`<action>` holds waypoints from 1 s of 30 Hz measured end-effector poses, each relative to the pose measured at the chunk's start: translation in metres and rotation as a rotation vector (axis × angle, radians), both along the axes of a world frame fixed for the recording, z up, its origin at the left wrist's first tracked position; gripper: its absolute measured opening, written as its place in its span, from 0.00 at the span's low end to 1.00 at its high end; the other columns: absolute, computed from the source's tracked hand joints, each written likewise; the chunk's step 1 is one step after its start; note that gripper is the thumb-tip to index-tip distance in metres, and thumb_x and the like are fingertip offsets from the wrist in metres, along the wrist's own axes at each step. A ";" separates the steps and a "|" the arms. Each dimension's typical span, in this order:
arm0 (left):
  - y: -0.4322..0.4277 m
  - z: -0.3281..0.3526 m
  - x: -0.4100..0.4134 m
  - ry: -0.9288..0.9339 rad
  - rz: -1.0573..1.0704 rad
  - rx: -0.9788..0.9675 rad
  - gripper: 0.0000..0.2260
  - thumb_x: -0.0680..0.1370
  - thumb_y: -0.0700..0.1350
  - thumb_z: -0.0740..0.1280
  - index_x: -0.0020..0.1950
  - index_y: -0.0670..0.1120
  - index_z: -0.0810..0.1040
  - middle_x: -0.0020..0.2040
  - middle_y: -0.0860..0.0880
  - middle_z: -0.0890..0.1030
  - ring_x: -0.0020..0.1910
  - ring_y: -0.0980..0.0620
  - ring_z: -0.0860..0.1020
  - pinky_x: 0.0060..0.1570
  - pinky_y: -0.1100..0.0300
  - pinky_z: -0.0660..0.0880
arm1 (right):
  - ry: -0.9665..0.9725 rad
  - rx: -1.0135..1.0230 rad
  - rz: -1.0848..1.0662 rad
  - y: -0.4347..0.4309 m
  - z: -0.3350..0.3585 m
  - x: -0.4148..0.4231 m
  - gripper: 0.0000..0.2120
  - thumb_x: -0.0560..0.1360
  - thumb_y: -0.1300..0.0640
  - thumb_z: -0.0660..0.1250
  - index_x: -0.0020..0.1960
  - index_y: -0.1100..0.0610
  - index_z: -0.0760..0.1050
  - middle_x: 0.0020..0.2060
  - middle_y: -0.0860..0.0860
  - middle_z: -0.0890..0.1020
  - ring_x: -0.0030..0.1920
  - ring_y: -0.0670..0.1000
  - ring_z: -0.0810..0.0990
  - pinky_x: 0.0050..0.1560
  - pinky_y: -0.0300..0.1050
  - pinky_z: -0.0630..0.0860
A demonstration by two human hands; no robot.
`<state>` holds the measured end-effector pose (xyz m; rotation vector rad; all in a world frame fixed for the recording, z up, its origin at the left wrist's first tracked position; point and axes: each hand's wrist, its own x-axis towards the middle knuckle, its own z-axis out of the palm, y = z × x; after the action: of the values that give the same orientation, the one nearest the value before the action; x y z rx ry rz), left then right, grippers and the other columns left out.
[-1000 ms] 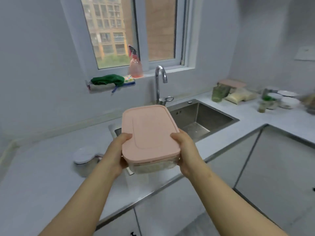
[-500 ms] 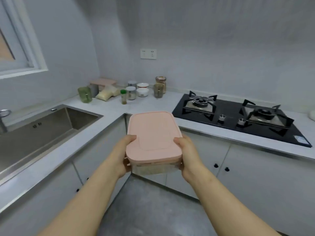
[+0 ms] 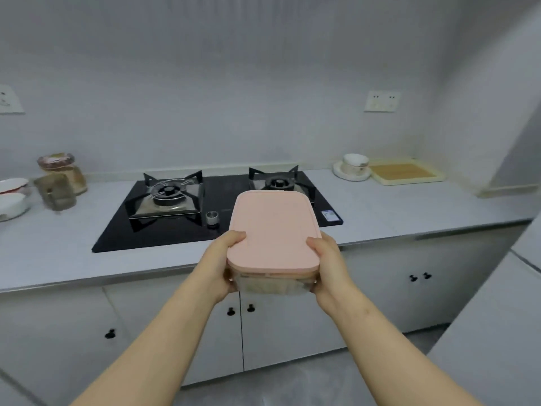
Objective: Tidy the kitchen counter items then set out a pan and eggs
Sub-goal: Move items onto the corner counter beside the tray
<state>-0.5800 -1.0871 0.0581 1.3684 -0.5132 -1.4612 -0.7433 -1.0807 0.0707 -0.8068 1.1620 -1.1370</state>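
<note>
One pale grey stone worktop [image 3: 395,209] runs the width of the view, above white cabinet doors [image 3: 292,332] that carry five black knobs [image 3: 231,311]. Set into the worktop is one black glass gas hob [image 3: 123,230] with two burners, left [image 3: 168,191] and right [image 3: 278,183], and one silver control dial [image 3: 212,216] in sight.

One rectangular clear plastic container with a pink lid [image 3: 273,230] is held in the air in front of the worktop's edge, level, and hides the front right part of the hob. Its contents are pale and too blurred to name. Two hands grip it: the left hand [image 3: 222,265] on its left side and the right hand [image 3: 328,268] on its right side, each with the thumb on the lid's rim and the fingers curled beneath.

At the far right of the worktop lies one cream tray with a tan inset [image 3: 407,171]; just beside it, one white bowl [image 3: 355,164] sits on one white plate [image 3: 339,171]. At the far left stand two blurred glass jars [image 3: 63,171] and two white dishes [image 3: 11,200]. Two wall sockets [image 3: 382,101] are fixed to the wall.
</note>
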 end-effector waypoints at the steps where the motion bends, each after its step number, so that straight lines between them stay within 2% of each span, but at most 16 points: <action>1: -0.015 0.000 -0.007 0.008 -0.030 -0.002 0.07 0.74 0.48 0.64 0.51 0.50 0.76 0.54 0.47 0.79 0.53 0.44 0.77 0.52 0.47 0.75 | -0.001 -0.001 -0.025 -0.012 0.001 -0.008 0.12 0.78 0.57 0.56 0.60 0.48 0.69 0.46 0.47 0.79 0.41 0.49 0.76 0.33 0.40 0.70; 3: -0.061 0.003 -0.030 0.020 -0.126 0.013 0.08 0.74 0.48 0.64 0.52 0.49 0.76 0.55 0.46 0.78 0.52 0.44 0.77 0.52 0.45 0.75 | 0.002 -0.011 -0.095 -0.049 0.003 -0.032 0.13 0.78 0.57 0.56 0.61 0.49 0.68 0.46 0.47 0.78 0.41 0.49 0.76 0.33 0.40 0.70; 7: -0.138 0.008 -0.078 0.092 -0.363 0.093 0.13 0.74 0.47 0.65 0.57 0.48 0.75 0.56 0.45 0.76 0.50 0.42 0.78 0.45 0.41 0.78 | -0.012 -0.022 -0.246 -0.108 0.001 -0.082 0.13 0.78 0.58 0.57 0.62 0.49 0.66 0.47 0.47 0.77 0.43 0.49 0.76 0.36 0.42 0.71; 10: -0.183 0.005 -0.118 0.080 -0.463 0.117 0.14 0.75 0.48 0.65 0.59 0.47 0.74 0.58 0.44 0.76 0.50 0.40 0.78 0.42 0.39 0.78 | -0.012 -0.018 -0.308 -0.141 -0.006 -0.121 0.12 0.78 0.58 0.57 0.61 0.48 0.65 0.47 0.47 0.77 0.44 0.49 0.76 0.39 0.43 0.73; 12: -0.214 0.000 -0.152 0.081 -0.456 0.138 0.14 0.74 0.49 0.66 0.58 0.47 0.75 0.57 0.44 0.78 0.48 0.41 0.78 0.36 0.43 0.79 | -0.017 -0.012 -0.336 -0.169 -0.013 -0.150 0.12 0.78 0.58 0.57 0.60 0.48 0.65 0.47 0.47 0.77 0.45 0.50 0.77 0.41 0.45 0.73; 15: -0.254 -0.004 -0.195 0.121 -0.398 0.156 0.11 0.73 0.48 0.67 0.53 0.46 0.75 0.51 0.45 0.80 0.45 0.43 0.78 0.39 0.48 0.77 | -0.033 0.015 -0.357 -0.209 -0.023 -0.186 0.13 0.78 0.58 0.58 0.61 0.48 0.65 0.47 0.48 0.78 0.45 0.52 0.77 0.47 0.50 0.74; 18: -0.298 -0.007 -0.243 0.149 -0.320 0.126 0.12 0.74 0.47 0.67 0.54 0.45 0.75 0.49 0.45 0.80 0.45 0.44 0.78 0.42 0.49 0.77 | -0.054 0.019 -0.351 -0.256 -0.028 -0.230 0.13 0.78 0.58 0.58 0.61 0.49 0.66 0.45 0.49 0.77 0.43 0.52 0.76 0.42 0.47 0.74; 21: -0.333 -0.005 -0.280 0.173 -0.358 0.118 0.11 0.75 0.47 0.66 0.55 0.45 0.75 0.48 0.44 0.79 0.47 0.42 0.78 0.48 0.45 0.77 | -0.058 0.040 -0.348 -0.296 -0.028 -0.269 0.13 0.78 0.58 0.58 0.62 0.49 0.64 0.46 0.48 0.76 0.43 0.52 0.76 0.38 0.45 0.73; 24: -0.362 -0.007 -0.311 0.094 -0.486 0.139 0.09 0.75 0.46 0.67 0.54 0.49 0.73 0.49 0.45 0.75 0.49 0.40 0.77 0.53 0.37 0.74 | -0.059 0.060 -0.359 -0.331 -0.033 -0.303 0.16 0.79 0.58 0.57 0.65 0.49 0.63 0.46 0.48 0.76 0.44 0.51 0.75 0.38 0.44 0.72; 27: -0.395 -0.013 -0.341 0.059 -0.494 0.132 0.15 0.75 0.44 0.68 0.60 0.51 0.71 0.54 0.46 0.74 0.54 0.39 0.77 0.48 0.39 0.78 | -0.075 0.106 -0.356 -0.362 -0.043 -0.331 0.17 0.79 0.58 0.58 0.67 0.51 0.63 0.46 0.48 0.75 0.45 0.53 0.75 0.37 0.45 0.72; 28: -0.404 -0.014 -0.347 0.038 -0.466 0.133 0.15 0.74 0.43 0.68 0.60 0.50 0.71 0.55 0.46 0.73 0.54 0.39 0.77 0.46 0.41 0.79 | -0.079 0.116 -0.352 -0.371 -0.046 -0.336 0.18 0.79 0.58 0.58 0.68 0.51 0.62 0.47 0.48 0.75 0.48 0.55 0.76 0.38 0.45 0.72; 30: -0.424 -0.019 -0.360 0.022 -0.425 0.152 0.08 0.74 0.42 0.68 0.52 0.47 0.73 0.51 0.46 0.73 0.48 0.42 0.77 0.45 0.44 0.79 | -0.089 0.130 -0.345 -0.391 -0.051 -0.347 0.19 0.78 0.58 0.59 0.68 0.52 0.62 0.49 0.49 0.75 0.55 0.59 0.76 0.42 0.48 0.74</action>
<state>-0.9396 -1.5114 0.0393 1.4158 -0.7228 -1.8880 -1.0899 -1.4718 0.0196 -0.4609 1.3174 -1.3486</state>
